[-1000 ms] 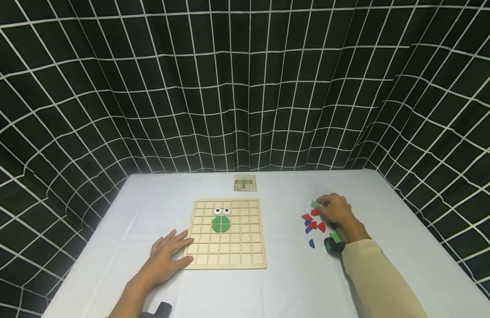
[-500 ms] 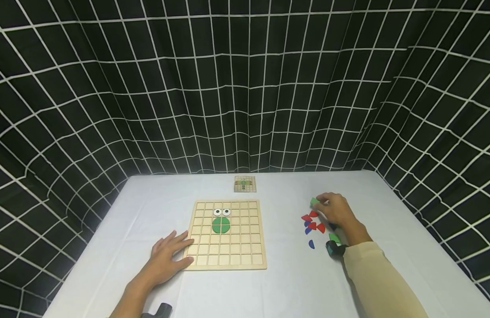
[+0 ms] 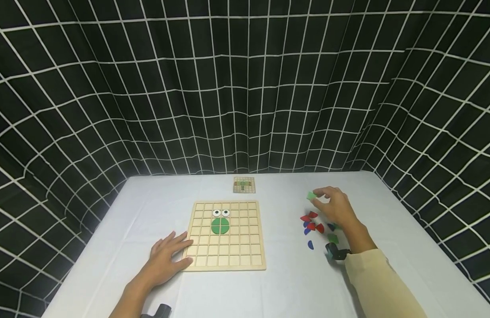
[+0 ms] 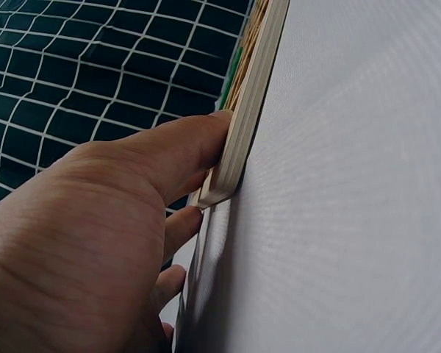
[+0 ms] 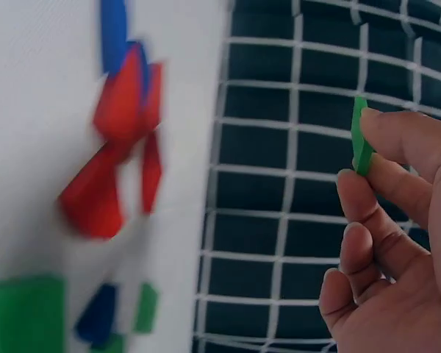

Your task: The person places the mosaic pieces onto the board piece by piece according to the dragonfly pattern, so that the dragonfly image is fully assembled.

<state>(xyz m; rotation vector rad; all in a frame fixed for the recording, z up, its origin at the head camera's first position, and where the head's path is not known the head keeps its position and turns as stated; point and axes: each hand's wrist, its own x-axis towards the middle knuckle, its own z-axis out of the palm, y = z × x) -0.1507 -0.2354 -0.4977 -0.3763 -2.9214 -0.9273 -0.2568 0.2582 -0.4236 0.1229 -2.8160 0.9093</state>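
across the table (image 3: 284,282), hands (image 3: 336,206) well apart

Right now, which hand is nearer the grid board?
Left. The left hand touches the grid board at its left edge; the right hand is beyond its right edge.
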